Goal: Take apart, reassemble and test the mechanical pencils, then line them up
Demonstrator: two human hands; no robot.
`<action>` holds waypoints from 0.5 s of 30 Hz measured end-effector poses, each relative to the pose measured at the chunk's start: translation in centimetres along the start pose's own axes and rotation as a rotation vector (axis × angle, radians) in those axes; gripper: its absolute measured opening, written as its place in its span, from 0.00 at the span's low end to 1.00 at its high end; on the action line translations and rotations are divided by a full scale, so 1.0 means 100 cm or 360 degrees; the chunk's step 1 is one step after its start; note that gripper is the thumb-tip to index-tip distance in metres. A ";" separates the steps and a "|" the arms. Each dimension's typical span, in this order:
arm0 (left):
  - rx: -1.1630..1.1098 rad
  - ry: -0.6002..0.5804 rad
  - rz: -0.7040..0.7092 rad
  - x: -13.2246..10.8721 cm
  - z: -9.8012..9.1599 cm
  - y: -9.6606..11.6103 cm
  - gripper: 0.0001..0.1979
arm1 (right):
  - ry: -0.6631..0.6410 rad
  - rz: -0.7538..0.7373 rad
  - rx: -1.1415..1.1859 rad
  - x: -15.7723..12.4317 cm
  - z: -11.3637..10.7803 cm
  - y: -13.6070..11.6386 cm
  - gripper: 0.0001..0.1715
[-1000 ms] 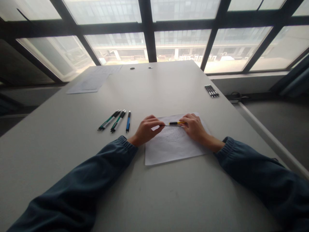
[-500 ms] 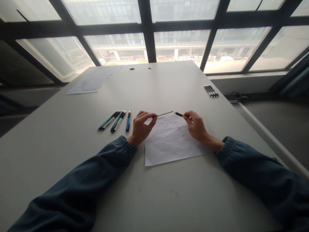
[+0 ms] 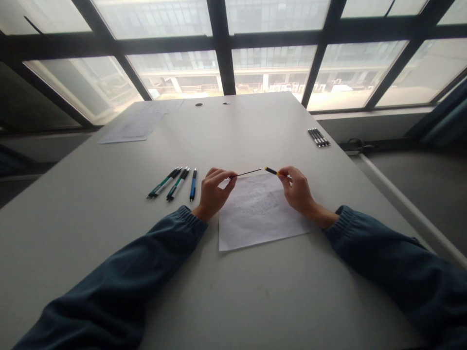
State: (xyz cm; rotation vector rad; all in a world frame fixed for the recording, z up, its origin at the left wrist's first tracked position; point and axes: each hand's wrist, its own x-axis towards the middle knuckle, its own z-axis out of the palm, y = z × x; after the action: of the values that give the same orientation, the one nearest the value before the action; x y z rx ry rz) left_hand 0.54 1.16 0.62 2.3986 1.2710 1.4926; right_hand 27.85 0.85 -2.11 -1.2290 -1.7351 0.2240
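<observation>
Thin black refill [image 3: 248, 172]: pinched at one end by the left hand [image 3: 213, 192], held above the sheet [image 3: 255, 228]. Yellow-and-black pen barrel [image 3: 272, 171]: gripped in the right hand [image 3: 297, 189] fingertips, tip just clear of the refill. A second ago the two were joined, low over the paper. Now they are raised and apart, so the refill is out. Three pens [image 3: 171, 183] lie to the left.
</observation>
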 end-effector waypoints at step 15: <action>0.0055 -0.0165 0.0160 0.000 0.002 -0.005 0.06 | -0.0275 -0.0201 -0.0218 -0.003 -0.006 -0.012 0.06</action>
State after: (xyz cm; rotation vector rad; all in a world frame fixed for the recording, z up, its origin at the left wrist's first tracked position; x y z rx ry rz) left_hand 0.37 1.59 0.27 2.5609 1.1810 1.3596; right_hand 27.57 -0.19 -1.23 -1.2218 -1.9984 0.1415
